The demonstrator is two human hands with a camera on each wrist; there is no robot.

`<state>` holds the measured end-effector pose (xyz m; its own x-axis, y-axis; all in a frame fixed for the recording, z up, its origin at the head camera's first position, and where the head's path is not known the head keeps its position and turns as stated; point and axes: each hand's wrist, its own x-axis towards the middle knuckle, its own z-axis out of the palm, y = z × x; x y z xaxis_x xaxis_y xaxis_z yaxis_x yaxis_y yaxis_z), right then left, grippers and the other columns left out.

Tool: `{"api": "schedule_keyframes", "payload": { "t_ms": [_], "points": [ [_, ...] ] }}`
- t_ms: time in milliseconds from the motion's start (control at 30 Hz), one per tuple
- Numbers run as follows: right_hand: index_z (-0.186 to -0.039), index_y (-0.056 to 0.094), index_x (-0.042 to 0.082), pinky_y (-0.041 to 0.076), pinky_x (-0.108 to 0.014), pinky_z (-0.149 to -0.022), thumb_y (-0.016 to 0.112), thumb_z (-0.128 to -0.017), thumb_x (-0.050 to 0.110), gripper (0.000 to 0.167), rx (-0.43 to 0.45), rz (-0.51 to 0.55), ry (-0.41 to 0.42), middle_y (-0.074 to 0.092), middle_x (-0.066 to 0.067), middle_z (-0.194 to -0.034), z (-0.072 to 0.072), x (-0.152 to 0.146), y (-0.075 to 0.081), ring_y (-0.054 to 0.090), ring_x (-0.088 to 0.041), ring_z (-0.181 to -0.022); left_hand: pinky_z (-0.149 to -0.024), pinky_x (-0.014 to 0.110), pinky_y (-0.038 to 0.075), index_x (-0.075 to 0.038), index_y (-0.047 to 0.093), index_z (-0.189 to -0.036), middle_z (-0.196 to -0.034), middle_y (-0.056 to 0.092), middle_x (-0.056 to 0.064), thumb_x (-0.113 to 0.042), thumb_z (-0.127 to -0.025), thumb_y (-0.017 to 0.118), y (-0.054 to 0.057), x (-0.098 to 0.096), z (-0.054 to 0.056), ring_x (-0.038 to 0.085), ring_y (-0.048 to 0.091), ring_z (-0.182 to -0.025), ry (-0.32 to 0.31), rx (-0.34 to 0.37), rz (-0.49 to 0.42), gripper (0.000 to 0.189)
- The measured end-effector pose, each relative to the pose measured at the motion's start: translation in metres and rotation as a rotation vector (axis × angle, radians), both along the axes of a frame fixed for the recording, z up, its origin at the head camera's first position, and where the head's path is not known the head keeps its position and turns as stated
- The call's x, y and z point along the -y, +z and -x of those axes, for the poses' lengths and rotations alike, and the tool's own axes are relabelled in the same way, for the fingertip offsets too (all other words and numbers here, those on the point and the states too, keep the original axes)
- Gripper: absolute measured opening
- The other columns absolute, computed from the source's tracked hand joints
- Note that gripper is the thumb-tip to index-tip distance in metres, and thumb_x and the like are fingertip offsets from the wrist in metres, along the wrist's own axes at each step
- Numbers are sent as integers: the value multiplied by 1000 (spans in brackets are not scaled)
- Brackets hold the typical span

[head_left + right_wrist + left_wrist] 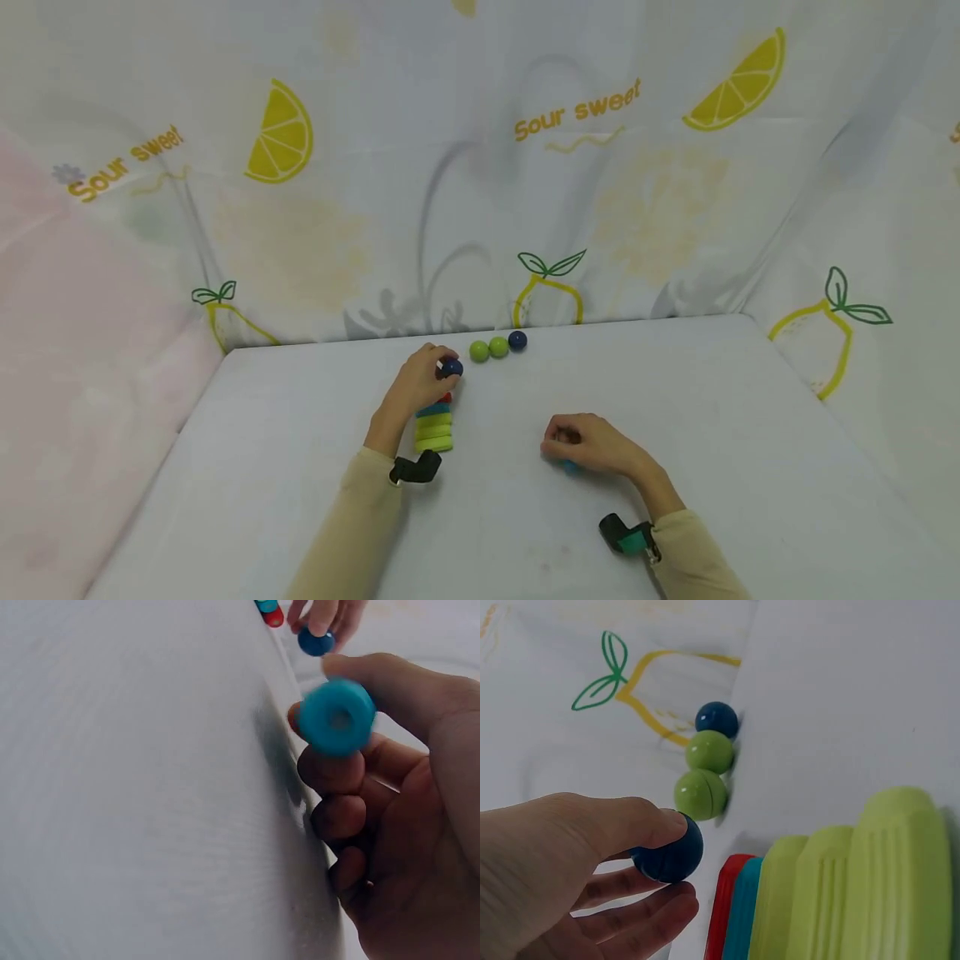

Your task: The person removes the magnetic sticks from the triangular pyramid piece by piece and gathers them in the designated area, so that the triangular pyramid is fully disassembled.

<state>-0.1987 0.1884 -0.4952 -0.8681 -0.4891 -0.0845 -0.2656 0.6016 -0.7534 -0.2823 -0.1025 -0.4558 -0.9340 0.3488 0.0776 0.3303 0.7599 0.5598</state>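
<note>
Between thumb and fingers my left hand pinches a dark blue ball, at the far end of a row of ribbed pieces. That row has yellow-green pieces, a teal piece and a red piece lying side by side. My right hand is low over the table to the right, holding a turquoise piece with a round end and a dimple in its middle. The rest of that piece is hidden behind its end in the right wrist view.
Near the table's back edge, two green balls and another dark blue ball stand in a line. A white cloth with lemon prints hangs behind the white table. Each wrist wears a small black camera.
</note>
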Motion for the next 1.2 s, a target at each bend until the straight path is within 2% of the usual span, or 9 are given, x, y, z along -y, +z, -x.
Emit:
{"api": "schedule_keyframes", "payload": {
  "t_ms": [133,300,567,833,933,1133,1200],
  "points": [
    [-94,61,22,41,-21,-67,56,-94,38,17,20,42,-19,58,9,-75,1,-2,-1,52,-4,-70,-78,39,51,-3,61,-116,-105,58,16,-12,-85,67,1,2,12,26,60,-90,-9,4,30,33],
    [-98,60,15,45,-22,-70,55,-95,33,20,66,123,-3,63,2,-83,1,-3,-3,57,-8,-76,-83,42,49,-4,61,-118,-110,60,16,-14,-86,67,1,0,23,28,59,-93,-13,24,64,34],
    [-100,57,12,48,-24,-74,56,-95,29,18,99,232,37,66,-2,-84,2,-5,-4,61,-11,-78,-91,44,47,-4,59,-121,-117,59,18,-12,-87,66,-5,-2,34,32,58,-105,-12,54,88,36],
    [-98,58,17,44,-21,-70,59,-93,30,14,49,209,45,57,3,-81,1,-6,-11,52,-6,-73,-93,46,46,-6,57,-124,-122,58,17,-14,-88,64,-13,-2,39,31,56,-109,-12,73,60,37],
    [-98,59,18,42,-20,-68,60,-93,30,13,32,182,32,55,3,-81,-2,-4,-6,49,-6,-73,-94,47,45,-7,56,-126,-124,57,16,-16,-88,64,-13,-3,40,31,55,-112,-5,82,58,39],
    [-101,59,21,45,-21,-73,64,-90,32,16,19,139,26,59,5,-86,-1,0,-1,54,-7,-79,-91,45,47,-7,50,-133,-126,55,17,-23,-89,65,-19,3,43,29,59,-106,3,94,-1,50],
    [-101,59,23,45,-21,-75,64,-90,33,17,-1,126,29,60,8,-88,2,-1,-4,55,-6,-81,-90,45,48,-7,47,-136,-128,53,17,-27,-90,64,-20,8,43,30,60,-105,19,98,-37,53]
  ]
}}
